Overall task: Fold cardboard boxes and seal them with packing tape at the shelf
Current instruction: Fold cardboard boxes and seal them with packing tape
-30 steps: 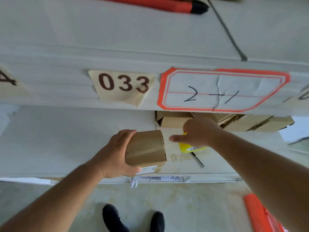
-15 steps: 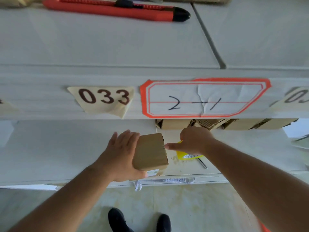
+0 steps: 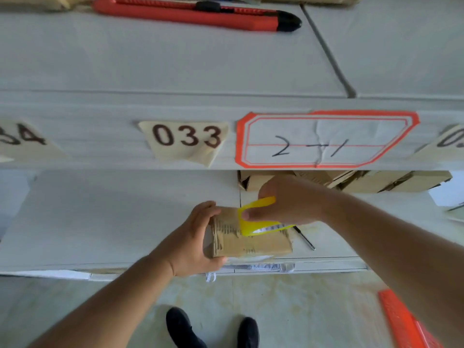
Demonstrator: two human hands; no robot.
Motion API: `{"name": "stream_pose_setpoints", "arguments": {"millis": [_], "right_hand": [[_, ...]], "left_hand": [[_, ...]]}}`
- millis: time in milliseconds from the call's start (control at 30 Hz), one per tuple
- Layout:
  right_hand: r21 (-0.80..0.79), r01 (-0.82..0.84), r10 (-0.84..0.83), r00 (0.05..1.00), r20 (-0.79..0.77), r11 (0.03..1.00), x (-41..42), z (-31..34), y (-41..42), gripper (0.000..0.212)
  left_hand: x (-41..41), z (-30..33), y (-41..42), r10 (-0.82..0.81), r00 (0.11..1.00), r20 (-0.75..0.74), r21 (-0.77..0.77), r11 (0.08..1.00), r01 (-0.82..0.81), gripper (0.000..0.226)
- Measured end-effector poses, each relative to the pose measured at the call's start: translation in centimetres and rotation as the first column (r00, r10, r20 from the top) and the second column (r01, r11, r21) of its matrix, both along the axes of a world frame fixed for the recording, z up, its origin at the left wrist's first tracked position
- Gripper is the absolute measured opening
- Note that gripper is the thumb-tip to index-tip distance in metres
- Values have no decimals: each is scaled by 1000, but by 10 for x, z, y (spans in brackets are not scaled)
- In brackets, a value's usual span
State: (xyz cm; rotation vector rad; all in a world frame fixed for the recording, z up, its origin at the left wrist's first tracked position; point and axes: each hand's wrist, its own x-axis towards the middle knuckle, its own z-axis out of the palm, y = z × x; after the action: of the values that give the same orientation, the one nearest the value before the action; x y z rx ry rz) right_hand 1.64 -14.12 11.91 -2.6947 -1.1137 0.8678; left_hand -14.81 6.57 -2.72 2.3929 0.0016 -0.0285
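A small brown cardboard box (image 3: pixel 251 243) lies on the lower white shelf (image 3: pixel 100 222), near its front edge. My left hand (image 3: pixel 195 242) grips the box's left end, fingers over the top and thumb underneath. My right hand (image 3: pixel 286 204) holds a yellow tape dispenser (image 3: pixel 253 224) against the top of the box, with fingers through its handle. The tape roll itself is mostly hidden by the hand.
A red utility knife (image 3: pixel 195 13) lies on the upper shelf. Paper labels, "033" (image 3: pixel 185 138) and "2-1" (image 3: pixel 324 141), hang on the shelf's front. Folded boxes (image 3: pixel 376 180) are stacked at the back right. A thin black pen-like tool (image 3: pixel 305 238) lies beside the box. Below are my shoes and an orange object (image 3: pixel 404 320).
My right hand lifted the yellow tape dispenser off the shelf and brought it left onto the box. My left hand turned the box so its long side faces me.
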Motion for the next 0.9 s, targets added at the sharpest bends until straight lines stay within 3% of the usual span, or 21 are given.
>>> {"name": "stream_pose_setpoints", "arguments": {"millis": [167,333,467,633,900], "right_hand": [[-33,-86,85,996,-23,996,-38,-53,50,56],[-28,-87,88,996,26,996,-39,-60,64,61],[-51,-99,100,994,36,994,-33,-55,55,59],[-330,-147,251,921,299,933,24,-48,-15,83],[-271,82,-11,968,252,959,39,-99,-71,85]], "left_hand": [[-33,-24,22,100,962,-252,202,978,-48,118],[-9,-24,11,76,947,-313,242,970,3,142],[-6,-22,7,64,960,-274,222,975,-2,125],[-10,-24,11,74,957,-281,195,981,-18,126],[-8,-26,7,81,956,-283,169,985,-33,126]]}}
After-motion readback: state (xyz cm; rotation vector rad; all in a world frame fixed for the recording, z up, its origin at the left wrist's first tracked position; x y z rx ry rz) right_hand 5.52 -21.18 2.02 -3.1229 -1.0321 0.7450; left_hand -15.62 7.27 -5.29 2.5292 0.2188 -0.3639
